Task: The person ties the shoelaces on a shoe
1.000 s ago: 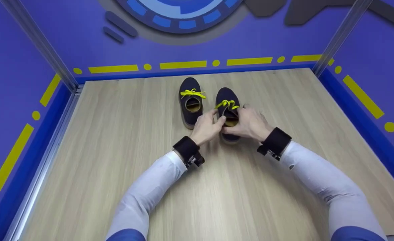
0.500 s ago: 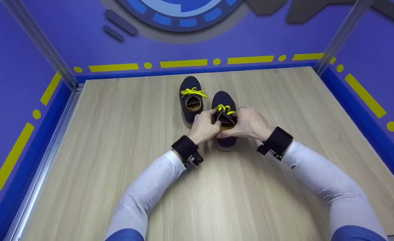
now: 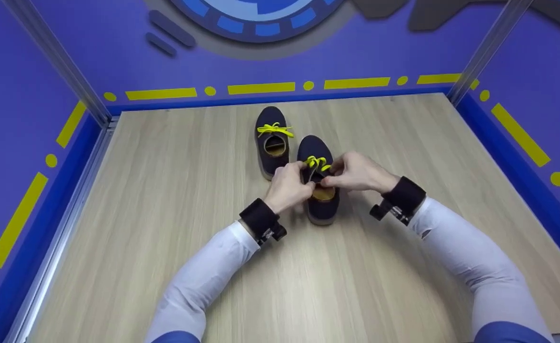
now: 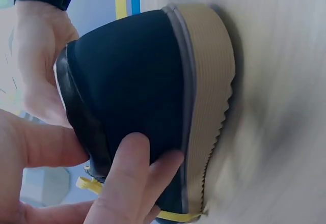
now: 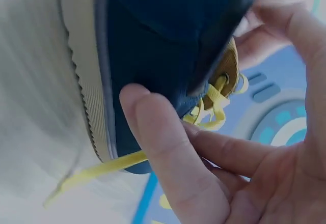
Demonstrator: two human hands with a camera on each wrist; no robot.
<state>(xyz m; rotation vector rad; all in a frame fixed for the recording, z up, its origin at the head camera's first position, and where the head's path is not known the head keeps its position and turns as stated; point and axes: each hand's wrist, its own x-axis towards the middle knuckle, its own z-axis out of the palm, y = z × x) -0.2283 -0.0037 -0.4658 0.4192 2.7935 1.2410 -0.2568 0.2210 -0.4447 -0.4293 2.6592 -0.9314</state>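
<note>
A dark low shoe (image 3: pixel 314 146) with a tan sole and yellow lace (image 3: pixel 315 161) stands upright between my hands, toe pointing away. My left hand (image 3: pixel 287 188) grips its left side near the collar; in the left wrist view, fingers (image 4: pixel 130 158) lie on the dark upper (image 4: pixel 132 66) and the thumb is at the opening's edge. On the other side my right hand (image 3: pixel 362 174) pinches the collar beside the lace, thumb at the opening. In the right wrist view one yellow lace end (image 5: pixel 102 173) hangs down past the sole. The right fingertips near the bow are partly hidden.
A matching shoe (image 3: pixel 270 116) with a tied yellow lace (image 3: pixel 274 129) stands just left, toe also away. Both are on a pale wood-grain tabletop (image 3: pixel 175 190). Blue panels (image 3: pixel 289 66) with yellow markings enclose the back and sides.
The right-hand shoe has slid toward me and slightly left, with both hands on it. My right thumb has shifted from the rear of the opening forward toward the lace. The other shoe has stayed put.
</note>
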